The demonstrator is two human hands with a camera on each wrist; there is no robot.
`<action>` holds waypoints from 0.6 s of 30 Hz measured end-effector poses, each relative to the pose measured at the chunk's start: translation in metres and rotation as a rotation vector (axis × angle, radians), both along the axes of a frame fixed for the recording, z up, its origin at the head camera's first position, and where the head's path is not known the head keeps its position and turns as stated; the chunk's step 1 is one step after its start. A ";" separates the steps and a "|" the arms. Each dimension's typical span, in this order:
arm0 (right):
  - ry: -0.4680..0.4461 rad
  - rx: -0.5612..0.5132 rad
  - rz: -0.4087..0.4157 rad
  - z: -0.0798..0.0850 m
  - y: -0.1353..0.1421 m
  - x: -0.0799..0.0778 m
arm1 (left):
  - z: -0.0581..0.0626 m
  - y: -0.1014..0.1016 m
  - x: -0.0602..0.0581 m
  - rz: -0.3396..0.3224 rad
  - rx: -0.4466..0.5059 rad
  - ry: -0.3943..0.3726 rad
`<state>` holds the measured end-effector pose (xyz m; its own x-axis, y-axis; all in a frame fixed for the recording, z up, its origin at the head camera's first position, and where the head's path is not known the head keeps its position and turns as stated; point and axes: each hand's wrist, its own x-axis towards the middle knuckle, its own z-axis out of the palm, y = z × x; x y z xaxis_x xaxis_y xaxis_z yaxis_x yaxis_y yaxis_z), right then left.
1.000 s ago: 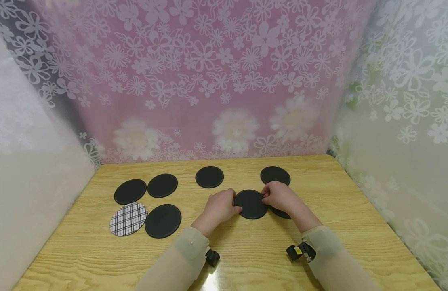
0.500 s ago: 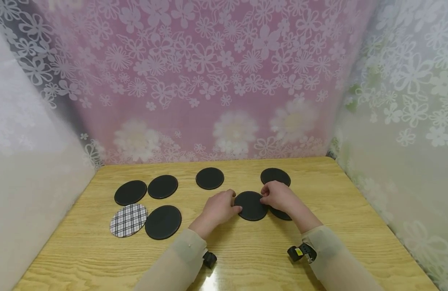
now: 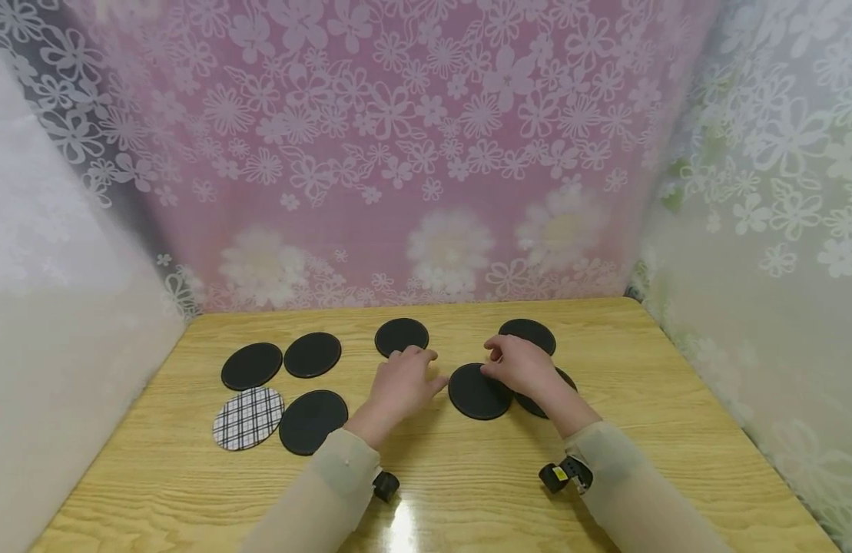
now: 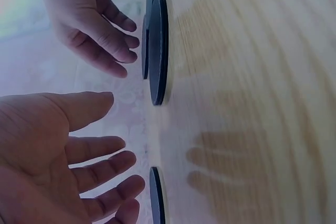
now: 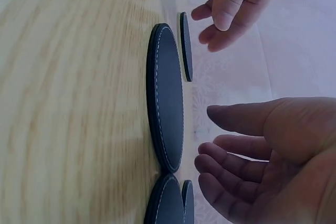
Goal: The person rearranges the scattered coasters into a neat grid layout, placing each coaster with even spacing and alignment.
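A round black coaster point(image 3: 475, 395) with pale stitching round its rim lies flat on the table. My right hand point(image 3: 525, 369) hovers over its far right edge, fingers relaxed and holding nothing; the right wrist view shows a gap between those fingers and the coaster point(image 5: 169, 98). To the left, my left hand point(image 3: 401, 384) is raised off the wood with fingers spread loosely, its thumb near the coaster's left edge. Another black coaster point(image 3: 567, 378) touches the first on the right, partly hidden by my right hand. Behind the hands lie two more black coasters, one back centre point(image 3: 401, 336), one back right point(image 3: 536, 330).
On the left of the wooden table point(image 3: 467, 491) lie three black coasters, including a near one point(image 3: 311, 421), and a plaid coaster point(image 3: 248, 418) in white and black. Flowered curtains point(image 3: 426, 153) enclose the back and sides.
Both hands have come away from the middle coaster's edges. The left hand moved up and left, its fingers loosening; the right hand rose slightly towards the back. The coasters stay in place.
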<state>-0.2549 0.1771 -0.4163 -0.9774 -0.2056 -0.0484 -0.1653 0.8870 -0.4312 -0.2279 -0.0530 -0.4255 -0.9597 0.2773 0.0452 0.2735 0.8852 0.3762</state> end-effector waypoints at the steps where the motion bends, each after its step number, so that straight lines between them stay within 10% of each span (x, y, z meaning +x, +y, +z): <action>1: 0.001 0.000 -0.004 0.000 -0.002 -0.001 | 0.001 -0.002 0.000 0.008 -0.006 0.006; 18: 0.025 0.060 0.042 -0.009 -0.029 -0.012 | 0.004 -0.031 -0.007 0.092 -0.041 0.016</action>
